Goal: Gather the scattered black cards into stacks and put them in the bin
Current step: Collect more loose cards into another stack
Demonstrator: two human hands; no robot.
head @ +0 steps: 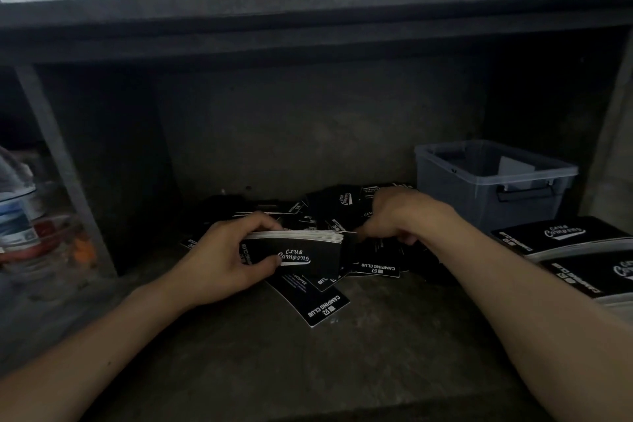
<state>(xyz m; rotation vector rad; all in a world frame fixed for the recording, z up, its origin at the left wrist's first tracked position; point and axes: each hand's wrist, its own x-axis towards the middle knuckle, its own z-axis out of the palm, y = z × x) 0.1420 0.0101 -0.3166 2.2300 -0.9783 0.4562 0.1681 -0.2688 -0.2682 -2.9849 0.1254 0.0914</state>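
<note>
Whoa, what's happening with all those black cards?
A person is tidying them up. The left hand holds a thick stack of cards upright, while the right hand digs into the scattered cards behind it; whether it has pinched one is hidden. Two neat stacks lie at the right, near the clear bin, not in it yet.
</note>
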